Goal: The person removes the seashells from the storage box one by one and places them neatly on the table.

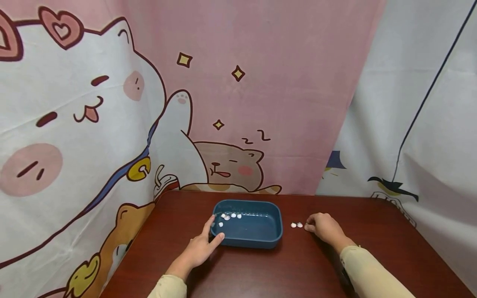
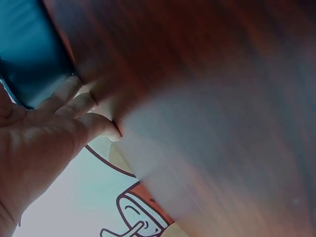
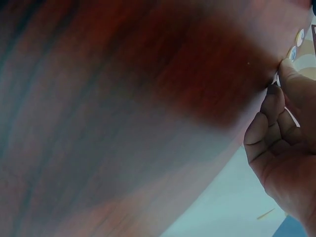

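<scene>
A blue rectangular tray [image 1: 247, 243] sits on the table, with several small white shells [image 1: 233, 215] inside at its left end. My left hand [image 1: 197, 249] rests at the tray's left near corner, fingers extended along the left side and thumb at the near rim. In the left wrist view, the fingertips [image 2: 112, 132] reach the tabletop beside the tray. My right hand [image 1: 326, 228], to the right of the tray, pinches a small shell [image 1: 306, 225] at the tabletop, mostly hidden by thumb and fingers. Two more shells [image 1: 296, 225] lie in a row just left of those fingertips.
The dark red-brown table [image 1: 257, 273] ends at the back against a pink and white cartoon curtain [image 1: 290, 103]. More of this printed cloth hangs along the left and right sides.
</scene>
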`<state>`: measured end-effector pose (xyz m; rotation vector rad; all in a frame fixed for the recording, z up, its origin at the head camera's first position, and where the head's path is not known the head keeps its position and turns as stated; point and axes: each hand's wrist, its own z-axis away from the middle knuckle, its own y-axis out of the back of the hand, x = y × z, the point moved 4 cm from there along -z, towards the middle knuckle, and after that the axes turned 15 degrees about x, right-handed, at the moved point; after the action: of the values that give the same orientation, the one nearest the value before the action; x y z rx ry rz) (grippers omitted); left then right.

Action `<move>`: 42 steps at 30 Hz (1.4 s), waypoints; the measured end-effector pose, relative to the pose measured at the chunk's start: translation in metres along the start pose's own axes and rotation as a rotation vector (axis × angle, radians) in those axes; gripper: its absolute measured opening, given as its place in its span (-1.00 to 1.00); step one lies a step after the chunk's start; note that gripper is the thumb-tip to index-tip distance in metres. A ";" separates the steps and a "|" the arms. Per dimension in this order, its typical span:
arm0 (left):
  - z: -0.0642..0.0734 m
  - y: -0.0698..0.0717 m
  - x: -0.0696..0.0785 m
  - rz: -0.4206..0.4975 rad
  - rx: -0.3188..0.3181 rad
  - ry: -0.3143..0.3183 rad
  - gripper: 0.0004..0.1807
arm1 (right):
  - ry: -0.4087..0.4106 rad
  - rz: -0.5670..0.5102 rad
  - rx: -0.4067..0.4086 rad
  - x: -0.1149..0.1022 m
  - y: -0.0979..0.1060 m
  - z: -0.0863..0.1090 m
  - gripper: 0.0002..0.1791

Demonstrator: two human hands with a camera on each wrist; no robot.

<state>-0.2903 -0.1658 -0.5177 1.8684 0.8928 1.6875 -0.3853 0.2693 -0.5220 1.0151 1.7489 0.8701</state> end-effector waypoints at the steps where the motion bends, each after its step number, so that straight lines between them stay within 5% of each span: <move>1: 0.000 0.000 0.000 0.001 0.002 -0.001 -0.09 | -0.004 0.000 -0.004 0.000 0.000 0.000 -0.83; 20: 0.001 -0.001 0.001 -0.011 0.006 -0.013 -0.08 | -0.056 -0.037 0.047 -0.004 0.005 -0.005 -0.68; 24: 0.001 -0.002 0.001 -0.016 0.009 -0.011 -0.09 | -0.065 -0.099 0.120 -0.042 0.007 -0.016 -0.67; 28: 0.001 -0.003 0.001 -0.019 0.008 -0.009 -0.08 | 0.026 -0.179 0.190 -0.105 0.000 -0.024 -0.69; 33: 0.003 -0.004 -0.001 -0.007 0.000 -0.009 -0.04 | 0.140 -0.241 0.141 -0.174 -0.026 -0.020 -0.63; 37: 0.002 -0.004 0.000 -0.006 -0.011 -0.016 -0.02 | 0.155 -0.246 0.034 -0.201 -0.051 -0.015 -0.51; 42: 0.000 -0.003 -0.003 -0.011 -0.013 -0.012 -0.06 | 0.113 -0.214 -0.021 -0.208 -0.069 -0.020 -0.32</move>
<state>-0.2907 -0.1654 -0.5218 1.8600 0.8835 1.6694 -0.3695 0.0508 -0.5023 0.7604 1.8996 0.8205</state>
